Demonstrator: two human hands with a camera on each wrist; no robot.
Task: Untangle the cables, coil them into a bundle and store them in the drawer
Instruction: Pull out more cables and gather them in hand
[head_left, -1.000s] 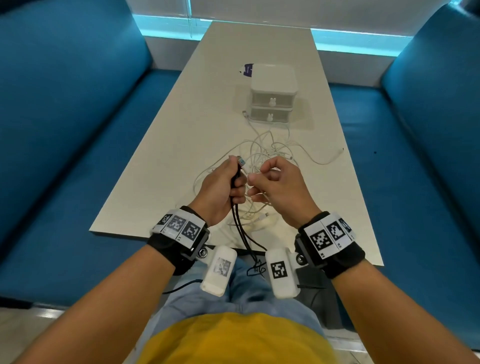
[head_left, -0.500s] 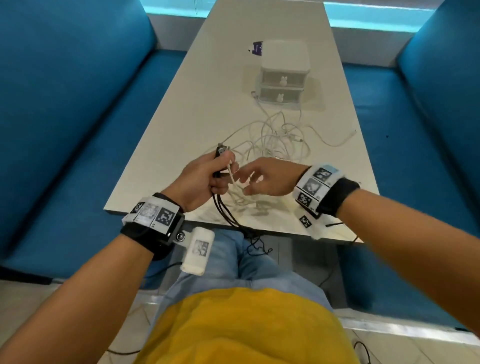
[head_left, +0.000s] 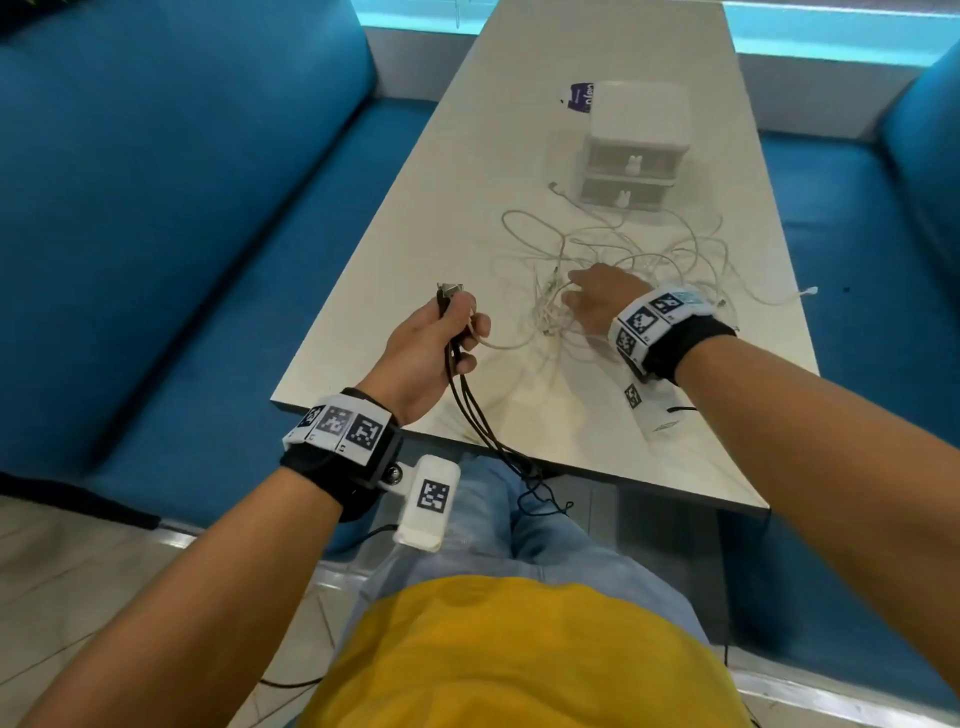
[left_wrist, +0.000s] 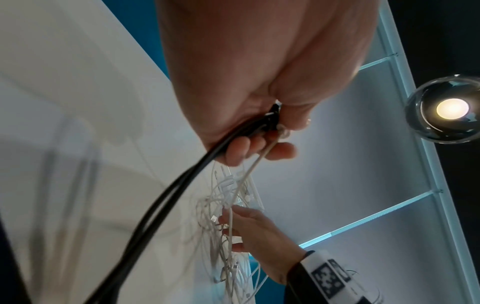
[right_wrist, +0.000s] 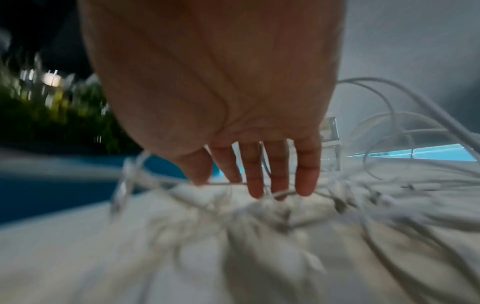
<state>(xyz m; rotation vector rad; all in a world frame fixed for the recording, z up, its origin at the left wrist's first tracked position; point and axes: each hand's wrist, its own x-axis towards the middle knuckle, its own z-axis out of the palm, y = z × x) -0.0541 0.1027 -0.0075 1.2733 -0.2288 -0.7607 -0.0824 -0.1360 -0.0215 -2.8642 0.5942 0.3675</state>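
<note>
Head view puts the left hand (head_left: 434, 345) left of centre, raised over the near left edge of the table (head_left: 415, 218), fingers curled tight around a bunch of black cables (head_left: 470, 410) with their plugs poking up past the thumb. One white strand is pinched in the same grip. The black cables hang down off the table edge toward the lap. The right hand (head_left: 597, 301) lies palm down at centre right, fingers straight and spread, tips touching the white cables (head_left: 639, 249). These form a loose, tangled heap of loops and plugs in the middle of the table. Just beyond them, upper centre, stands a small white drawer box (head_left: 636, 150), both drawers closed.
</note>
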